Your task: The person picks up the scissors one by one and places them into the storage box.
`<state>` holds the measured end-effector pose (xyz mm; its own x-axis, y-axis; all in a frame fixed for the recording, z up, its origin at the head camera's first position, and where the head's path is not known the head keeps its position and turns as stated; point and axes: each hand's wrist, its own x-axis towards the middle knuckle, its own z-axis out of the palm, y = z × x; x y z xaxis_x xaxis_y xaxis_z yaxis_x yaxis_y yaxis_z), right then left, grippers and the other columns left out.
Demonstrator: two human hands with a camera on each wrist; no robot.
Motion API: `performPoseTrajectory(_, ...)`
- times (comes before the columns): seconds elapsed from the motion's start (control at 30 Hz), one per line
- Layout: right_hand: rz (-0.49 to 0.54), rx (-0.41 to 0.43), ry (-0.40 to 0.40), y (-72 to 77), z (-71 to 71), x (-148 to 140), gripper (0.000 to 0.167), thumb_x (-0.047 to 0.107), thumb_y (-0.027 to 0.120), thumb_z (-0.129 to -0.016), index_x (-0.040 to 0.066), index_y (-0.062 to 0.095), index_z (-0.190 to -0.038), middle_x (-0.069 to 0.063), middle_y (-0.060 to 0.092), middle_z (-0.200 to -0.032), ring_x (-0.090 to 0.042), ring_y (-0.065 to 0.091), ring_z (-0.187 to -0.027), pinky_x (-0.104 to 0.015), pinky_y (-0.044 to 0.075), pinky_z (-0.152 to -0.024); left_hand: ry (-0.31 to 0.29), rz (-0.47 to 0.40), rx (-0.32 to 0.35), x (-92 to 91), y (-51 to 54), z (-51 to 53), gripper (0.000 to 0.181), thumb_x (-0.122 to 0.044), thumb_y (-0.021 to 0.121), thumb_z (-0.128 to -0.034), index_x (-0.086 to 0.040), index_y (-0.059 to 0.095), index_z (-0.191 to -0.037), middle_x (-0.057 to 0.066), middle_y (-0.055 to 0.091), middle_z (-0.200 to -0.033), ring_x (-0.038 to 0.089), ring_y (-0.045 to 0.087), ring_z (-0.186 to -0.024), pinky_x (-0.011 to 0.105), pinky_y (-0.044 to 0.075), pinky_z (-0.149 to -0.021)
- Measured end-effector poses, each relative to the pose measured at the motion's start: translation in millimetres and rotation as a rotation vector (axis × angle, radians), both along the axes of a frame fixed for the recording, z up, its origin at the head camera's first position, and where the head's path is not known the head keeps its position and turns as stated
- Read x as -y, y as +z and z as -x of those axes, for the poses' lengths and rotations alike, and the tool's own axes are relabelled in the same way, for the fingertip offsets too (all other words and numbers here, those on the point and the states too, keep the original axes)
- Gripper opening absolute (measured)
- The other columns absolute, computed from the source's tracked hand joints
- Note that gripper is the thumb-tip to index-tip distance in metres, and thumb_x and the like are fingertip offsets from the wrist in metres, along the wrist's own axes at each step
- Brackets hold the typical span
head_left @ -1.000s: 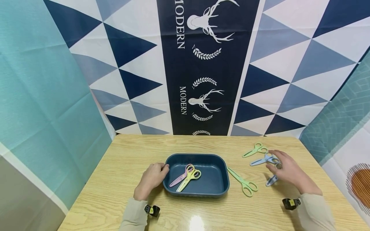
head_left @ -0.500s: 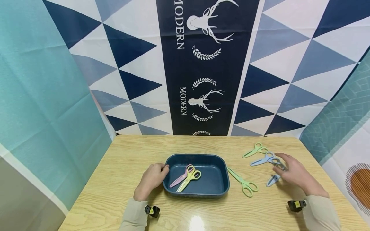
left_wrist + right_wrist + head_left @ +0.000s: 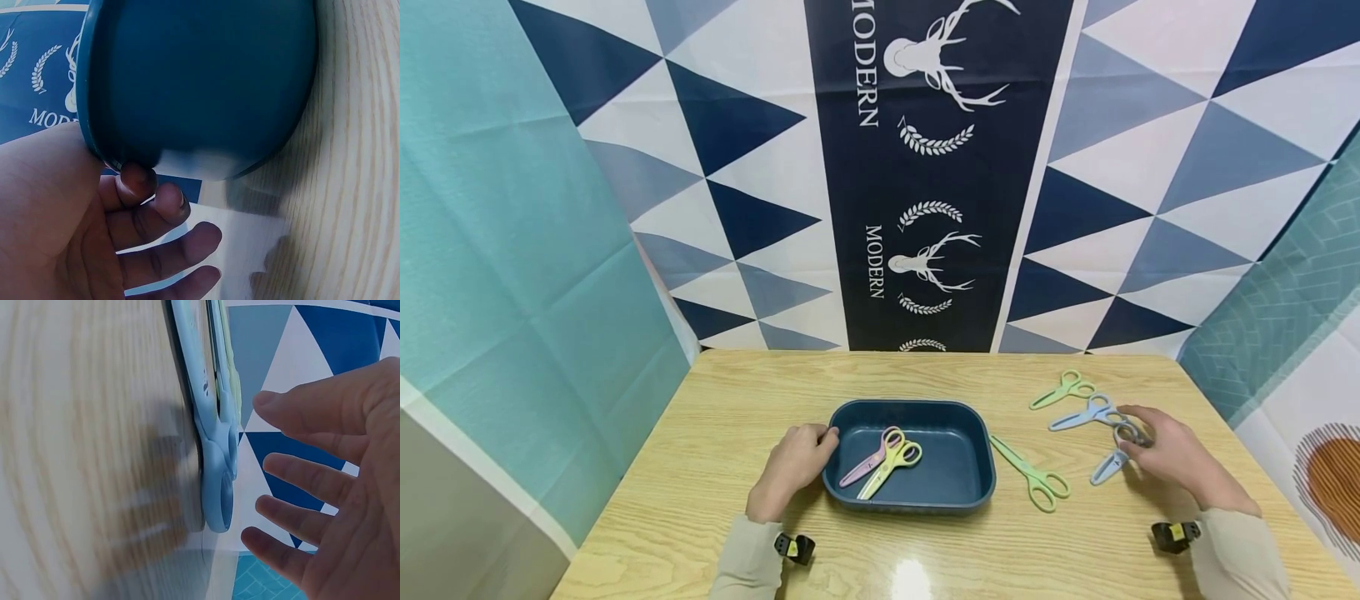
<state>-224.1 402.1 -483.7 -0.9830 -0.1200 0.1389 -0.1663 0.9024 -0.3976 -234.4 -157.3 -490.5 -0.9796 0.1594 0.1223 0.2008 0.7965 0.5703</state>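
Observation:
My left hand (image 3: 793, 467) pinches the left rim of a dark blue tray (image 3: 955, 467) between thumb and forefinger; the other fingers curl loosely below it in the left wrist view. Inside the tray lie purple scissors (image 3: 860, 472) and yellow scissors (image 3: 880, 477), overlapping. At the right, my right hand (image 3: 1180, 458) hovers beside the handles of a pair of blue scissors (image 3: 1108, 468), partly covering them. In the right wrist view its fingers are spread, with a gap between them and the blue scissors' handle loops (image 3: 217, 481).
Another pair of blue scissors (image 3: 1075, 419) lies just behind, its handles close to the nearer pair's. Green scissors (image 3: 1048, 397) lie at the back right. More green scissors (image 3: 1028, 473) lie beside the tray's right side. A patterned cloth (image 3: 760, 167) hangs behind the wooden table (image 3: 730, 400).
My right hand has drifted right and slightly toward me, uncovering more of the blue scissors. The left hand and tray stay in place.

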Motion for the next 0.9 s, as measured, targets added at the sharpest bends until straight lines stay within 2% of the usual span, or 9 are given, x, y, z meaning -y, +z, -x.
performPoseTrajectory(0.2,0.004,0.046,-0.023,-0.1,-0.6,-2.8,0.053,0.011,0.074,-0.085,-0.005,0.058,-0.133,-0.043,0.051,-0.135,-0.06,0.052,-0.118,-0.072,0.043,-0.091,0.001,0.003,0.01,0.3,0.3,0.3,0.042,-0.027,0.053,-0.1041,-0.016,0.051,-0.064,-0.005,0.041,-0.059,0.011,0.045,-0.053,0.027,0.034,-0.05)
performPoseTrajectory(0.33,0.007,0.073,-0.039,-0.1,0.1,-4.7,0.051,0.009,0.073,-0.085,-0.005,0.059,-0.132,-0.04,0.054,-0.131,-0.043,0.059,-0.096,-0.055,0.05,-0.078,-0.001,0.0,0.01,0.4,0.3,0.6,0.042,-0.027,0.053,-0.1044,-0.017,0.051,-0.064,-0.005,0.04,-0.059,0.011,0.045,-0.053,0.027,0.034,-0.05)
performPoseTrajectory(0.4,0.013,0.085,-0.045,-0.6,0.5,-5.1,0.051,0.008,0.071,-0.085,-0.006,0.059,-0.132,-0.039,0.056,-0.128,-0.035,0.057,-0.087,-0.045,0.046,-0.069,-0.005,-0.003,0.007,0.4,0.2,0.4,0.042,-0.027,0.053,-0.1045,-0.017,0.051,-0.064,-0.005,0.04,-0.059,0.011,0.045,-0.053,0.027,0.034,-0.05)
performPoseTrajectory(0.47,0.011,0.086,-0.052,-1.1,0.9,-5.3,0.049,0.006,0.071,-0.084,-0.006,0.06,-0.131,-0.039,0.057,-0.125,-0.033,0.056,-0.085,-0.039,0.042,-0.066,-0.009,-0.007,0.0,0.5,0.1,0.4,0.042,-0.027,0.053,-0.1047,-0.017,0.051,-0.064,-0.005,0.04,-0.059,0.011,0.044,-0.053,0.027,0.034,-0.05)
performPoseTrajectory(0.57,0.004,0.075,-0.055,-1.2,1.2,-5.2,0.046,0.004,0.07,-0.083,-0.007,0.063,-0.127,-0.041,0.058,-0.125,-0.045,0.06,-0.092,-0.045,0.048,-0.068,-0.006,-0.008,-0.001,0.7,0.1,0.3,0.042,-0.026,0.053,-0.1046,-0.016,0.05,-0.064,-0.005,0.04,-0.059,0.011,0.044,-0.052,0.027,0.034,-0.05)
performPoseTrajectory(0.63,-0.002,0.061,-0.052,-1.3,1.2,-5.1,0.042,0.003,0.07,-0.083,-0.006,0.065,-0.124,-0.04,0.061,-0.123,-0.056,0.061,-0.103,-0.055,0.052,-0.077,-0.002,-0.008,0.003,0.6,0.3,0.4,0.042,-0.027,0.053,-0.1045,-0.016,0.05,-0.064,-0.005,0.04,-0.059,0.011,0.044,-0.052,0.027,0.034,-0.05)
performPoseTrajectory(0.7,0.0,0.052,-0.046,-1.6,1.0,-4.9,0.037,0.0,0.068,-0.083,-0.005,0.068,-0.12,-0.038,0.064,-0.12,-0.061,0.058,-0.112,-0.066,0.05,-0.085,0.002,-0.007,0.008,0.5,0.4,0.6,0.042,-0.026,0.054,-0.1044,-0.017,0.049,-0.064,-0.005,0.04,-0.059,0.011,0.044,-0.052,0.027,0.034,-0.05)
performPoseTrajectory(0.77,0.002,0.046,-0.041,-2.9,0.8,-4.9,0.034,-0.002,0.066,-0.084,-0.004,0.069,-0.118,-0.036,0.066,-0.118,-0.062,0.057,-0.114,-0.069,0.048,-0.088,0.004,-0.007,0.01,0.2,0.8,0.3,0.042,-0.027,0.054,-0.1043,-0.017,0.049,-0.064,-0.005,0.04,-0.058,0.011,0.044,-0.052,0.027,0.034,-0.05)
performPoseTrajectory(0.9,-0.002,0.035,-0.031,-5.3,0.9,-6.0,0.034,-0.006,0.062,-0.082,-0.003,0.071,-0.114,-0.034,0.068,-0.114,-0.06,0.06,-0.11,-0.067,0.049,-0.087,0.002,-0.008,0.012,-0.1,1.2,0.0,0.042,-0.027,0.053,-0.1044,-0.017,0.049,-0.063,-0.005,0.041,-0.058,0.011,0.045,-0.051,0.027,0.034,-0.05)
